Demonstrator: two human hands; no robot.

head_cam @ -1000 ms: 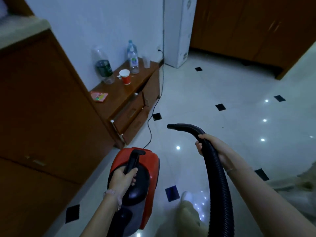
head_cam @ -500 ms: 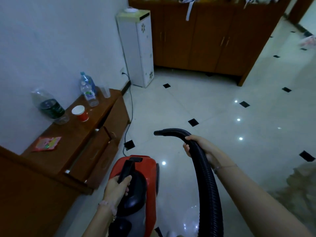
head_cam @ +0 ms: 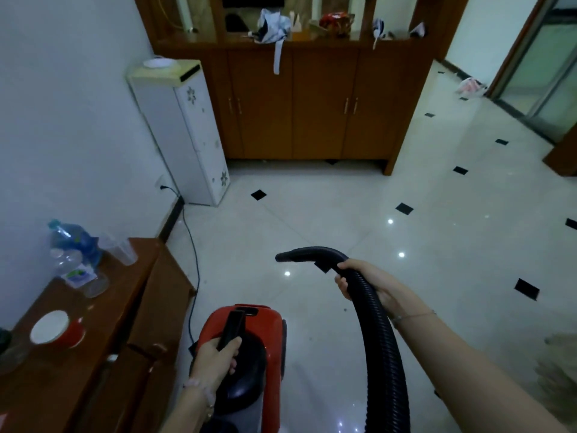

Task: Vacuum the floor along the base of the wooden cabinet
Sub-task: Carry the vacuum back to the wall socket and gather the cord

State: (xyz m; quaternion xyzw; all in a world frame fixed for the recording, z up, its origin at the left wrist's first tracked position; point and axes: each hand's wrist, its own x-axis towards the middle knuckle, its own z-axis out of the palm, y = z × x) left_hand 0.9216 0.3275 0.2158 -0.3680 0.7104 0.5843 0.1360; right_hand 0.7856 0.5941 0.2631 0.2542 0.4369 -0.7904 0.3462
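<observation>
Both hands grip: left (head_cam: 215,354) vacuum (head_cam: 249,339) handle, right (head_cam: 368,285) hose (head_cam: 384,339) (fingers closed).

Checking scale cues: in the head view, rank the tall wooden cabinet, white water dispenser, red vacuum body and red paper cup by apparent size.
1. Tall wooden cabinet
2. White water dispenser and red vacuum body look alike; the vacuum is much nearer, so unranked.
3. Red paper cup

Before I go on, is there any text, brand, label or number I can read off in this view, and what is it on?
No text is readable.
Water bottle label: green and white, too blurred to read.
Water dispenser: flower decals only, no words.
Red vacuum: no brand visible.
Red packet on the cabinet shelf: print too small.
Bag on the floor: red marks, unreadable.
</observation>
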